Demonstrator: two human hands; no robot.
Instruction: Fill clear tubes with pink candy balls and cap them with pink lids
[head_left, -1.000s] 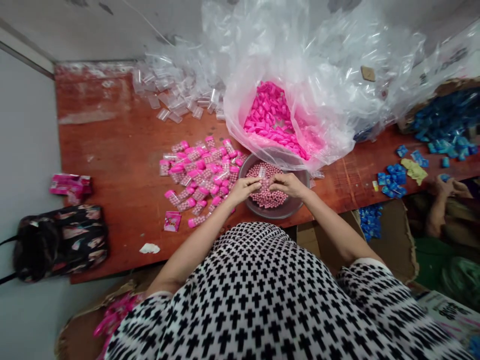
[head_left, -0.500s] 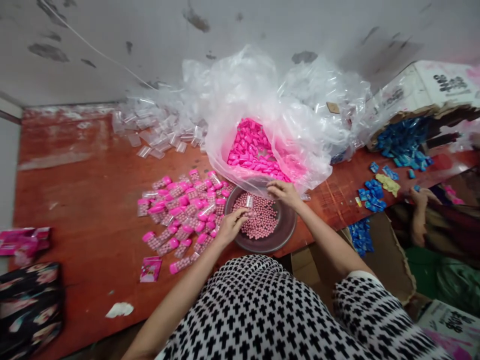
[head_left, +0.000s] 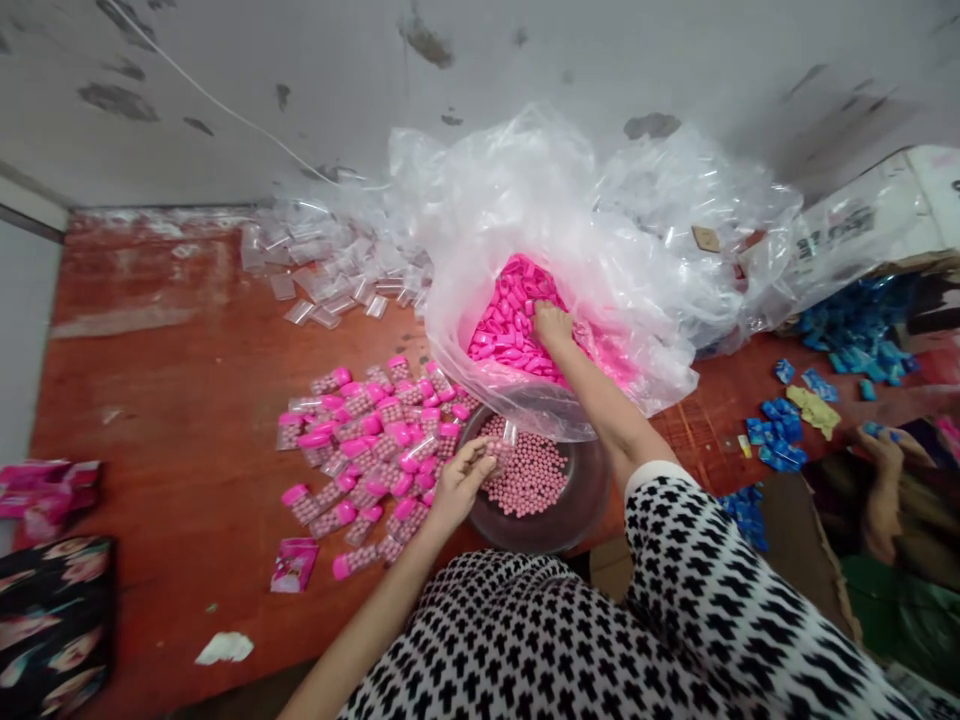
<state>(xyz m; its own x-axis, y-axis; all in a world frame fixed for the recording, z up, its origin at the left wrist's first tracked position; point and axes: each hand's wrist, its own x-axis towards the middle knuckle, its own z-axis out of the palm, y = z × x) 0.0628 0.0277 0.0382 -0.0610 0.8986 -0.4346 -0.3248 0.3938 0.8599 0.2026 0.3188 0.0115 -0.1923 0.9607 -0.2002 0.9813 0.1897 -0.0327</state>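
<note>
My left hand [head_left: 463, 480] pinches a small clear plastic bottle [head_left: 507, 440] above a dark bowl [head_left: 589, 500] of pink beads [head_left: 529, 480]. Pink beads seem to be inside this bottle, which shows no cap. My right hand [head_left: 553, 325] reaches into a large clear plastic bag [head_left: 465, 290], its fingers down among the bright pink caps [head_left: 510, 310]. Those fingertips are hidden, so what they grip does not show. Left of the bowl lies a heap of bead-filled bottles with pink caps [head_left: 375, 430].
Clear uncapped bottles [head_left: 341, 280] lie along the wall. At right are blue packets [head_left: 780, 430], a white carton [head_left: 900, 210] and another person's hands [head_left: 885, 455]. A pink packet [head_left: 294, 563] and a floral black item [head_left: 56, 620] lie at left.
My right hand has moved from the bowl's far rim forward into the bag of pink caps. My left hand still holds the bottle over the bowl. The view has shifted slightly.
</note>
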